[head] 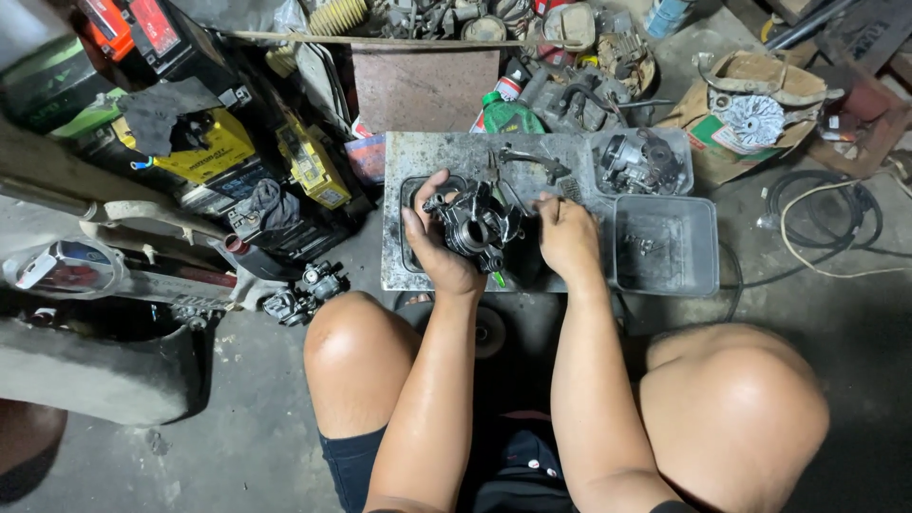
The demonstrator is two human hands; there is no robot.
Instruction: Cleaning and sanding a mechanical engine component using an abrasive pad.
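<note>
Both knees are framing the work — left hand (pixel 439 249) is gripping the carburetor body (pixel 472 228) above the metal plate (pixel 427 152); right hand (pixel 567 237) is pinching its side. Probably heavy, rigid, greasy — grasp the casting.

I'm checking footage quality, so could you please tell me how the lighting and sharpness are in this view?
Head view: light falls brightest on the knees and the grey metal tray; corners fall into deep shadow. The black engine part in the left hand is dark, its detail hard to read. The right hand looks sharp, and wide-angle bending shows at the edges.
</note>
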